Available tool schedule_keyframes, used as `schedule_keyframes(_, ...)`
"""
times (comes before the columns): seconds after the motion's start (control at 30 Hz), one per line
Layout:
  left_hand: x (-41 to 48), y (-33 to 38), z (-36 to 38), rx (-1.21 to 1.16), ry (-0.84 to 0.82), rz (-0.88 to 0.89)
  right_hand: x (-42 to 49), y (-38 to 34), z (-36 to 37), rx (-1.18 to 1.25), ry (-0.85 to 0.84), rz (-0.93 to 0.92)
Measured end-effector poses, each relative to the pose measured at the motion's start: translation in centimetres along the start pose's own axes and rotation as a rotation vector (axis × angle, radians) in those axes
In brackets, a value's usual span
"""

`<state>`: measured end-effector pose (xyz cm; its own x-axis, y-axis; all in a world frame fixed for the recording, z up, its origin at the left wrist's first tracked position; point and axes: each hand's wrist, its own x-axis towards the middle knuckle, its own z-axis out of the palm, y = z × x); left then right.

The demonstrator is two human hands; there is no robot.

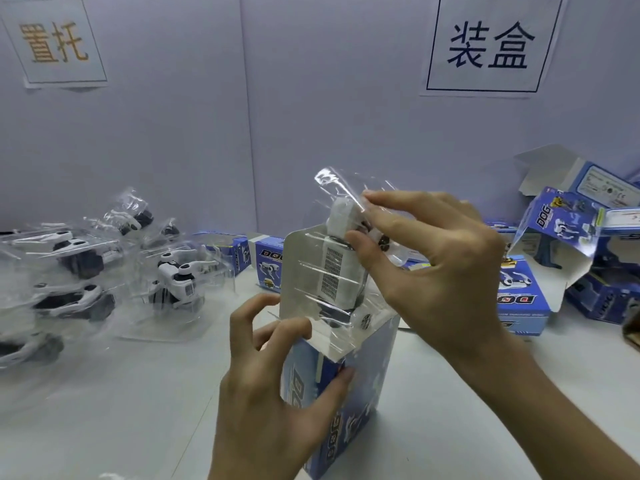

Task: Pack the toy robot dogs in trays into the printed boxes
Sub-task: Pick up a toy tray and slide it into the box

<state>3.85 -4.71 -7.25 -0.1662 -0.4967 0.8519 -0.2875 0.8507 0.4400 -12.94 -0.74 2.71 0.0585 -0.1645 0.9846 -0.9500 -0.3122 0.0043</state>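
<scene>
Toy robot dog (338, 271), white with a grille, sits in a clear tray (330, 187). The tray is upright, its lower end inside the open top of a blue printed box (369, 372), and most of the tray sticks out above. The box stands on end on the surface (121, 410), centre of view, with its white flap (294, 268) up behind the tray.

The left hand (263, 393) grips the box: thumb across the front face, fingers curled at the top left edge. The right hand (433, 261) pinches the upper part of the tray around the dog, thumb in front, fingers over the top.

On the left of the surface is a loose pile of more dogs in trays (176, 275). Closed boxes (270, 261) stand at the back centre, against the wall panel (173, 133). Another box (523, 301) lies flat behind the right hand. At far right is a heap of open boxes (561, 216) with flaps spread.

On the wall are two paper signs, the left sign (52, 43) with orange characters and the right sign (491, 43) with dark framed characters.
</scene>
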Motion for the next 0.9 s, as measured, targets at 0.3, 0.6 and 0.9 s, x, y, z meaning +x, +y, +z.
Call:
schedule_keyframes(0.3,0.1,-0.4,-0.5,-0.210,-0.075,-0.189,0.9,0.1,-0.6,0.157,-0.177,0.149)
schedule_keyframes(0.6,0.0,-0.9,-0.8,-0.168,-0.135,-0.148,1.5,1.4,-0.9,0.189,-0.271,0.158)
schedule_keyframes(0.9,1.2,-0.8,-1.8,-0.176,-0.256,-0.226,3.2,4.0,-2.2,0.251,-0.660,0.257)
